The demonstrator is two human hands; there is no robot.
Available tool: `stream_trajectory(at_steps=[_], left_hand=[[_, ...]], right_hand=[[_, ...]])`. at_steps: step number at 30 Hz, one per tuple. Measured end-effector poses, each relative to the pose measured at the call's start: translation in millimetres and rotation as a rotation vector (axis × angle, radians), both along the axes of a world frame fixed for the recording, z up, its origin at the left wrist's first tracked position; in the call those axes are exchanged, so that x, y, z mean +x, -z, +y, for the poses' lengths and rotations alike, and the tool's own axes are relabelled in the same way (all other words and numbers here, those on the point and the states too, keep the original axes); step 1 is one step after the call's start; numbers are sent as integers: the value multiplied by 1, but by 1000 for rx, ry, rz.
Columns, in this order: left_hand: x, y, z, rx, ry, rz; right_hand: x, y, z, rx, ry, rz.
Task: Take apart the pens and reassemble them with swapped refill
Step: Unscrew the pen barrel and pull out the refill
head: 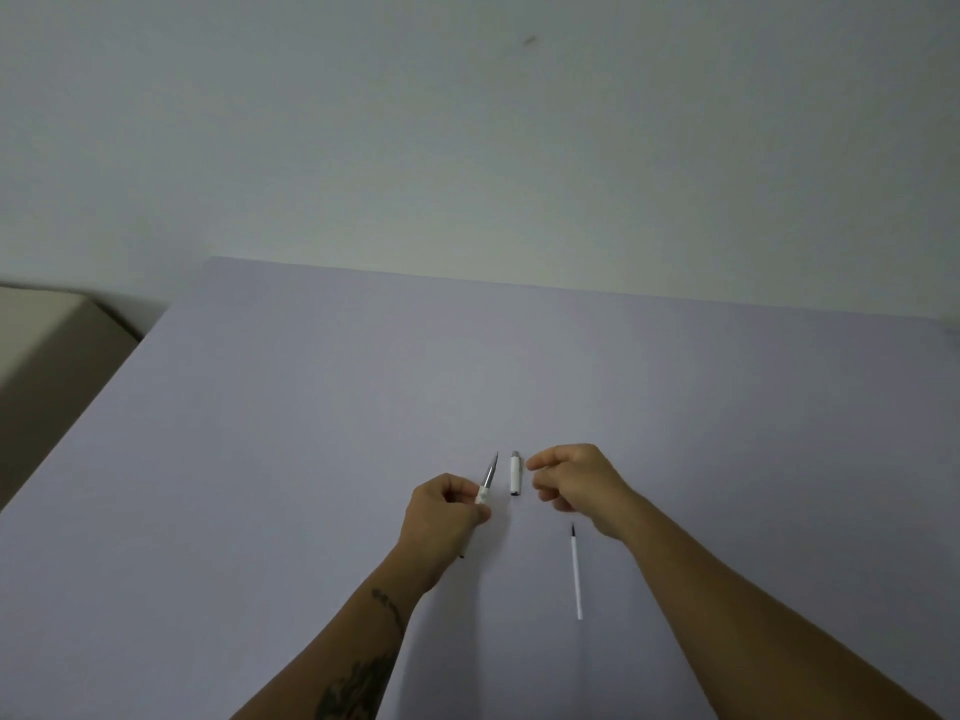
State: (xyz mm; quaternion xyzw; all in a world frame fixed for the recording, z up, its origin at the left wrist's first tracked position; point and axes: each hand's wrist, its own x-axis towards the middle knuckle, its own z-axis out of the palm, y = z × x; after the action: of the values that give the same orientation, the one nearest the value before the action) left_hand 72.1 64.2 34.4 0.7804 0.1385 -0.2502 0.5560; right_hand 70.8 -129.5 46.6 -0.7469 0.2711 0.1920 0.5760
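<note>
Holding the pen (488,478) tip-up, left hand (441,511) pinches it ready for disassembly; right hand (576,480) looks empty, fingers half-curled near cap (515,473); refill (576,574) parked on counter (311,407).

Head view, forward and down over table (311,407), perhaps tilted
</note>
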Motion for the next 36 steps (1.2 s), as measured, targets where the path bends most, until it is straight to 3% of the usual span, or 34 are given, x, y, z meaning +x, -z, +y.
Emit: stream_trajectory(at_steps=[6,18,27,36], left_hand=[[-23,-10,-30,85,75,-113],[-55,-17,-47,157,158,-280],[-45,-26,3,-17,229,-178],[-28,-24,58,-120,285,-142]], right_hand=[[-25,-8,3,119,35,-63],[-61,-15,5,-25,108,-226],[-60,-28,38,228,154,-146],[-60,-28,93,190,230,-168]])
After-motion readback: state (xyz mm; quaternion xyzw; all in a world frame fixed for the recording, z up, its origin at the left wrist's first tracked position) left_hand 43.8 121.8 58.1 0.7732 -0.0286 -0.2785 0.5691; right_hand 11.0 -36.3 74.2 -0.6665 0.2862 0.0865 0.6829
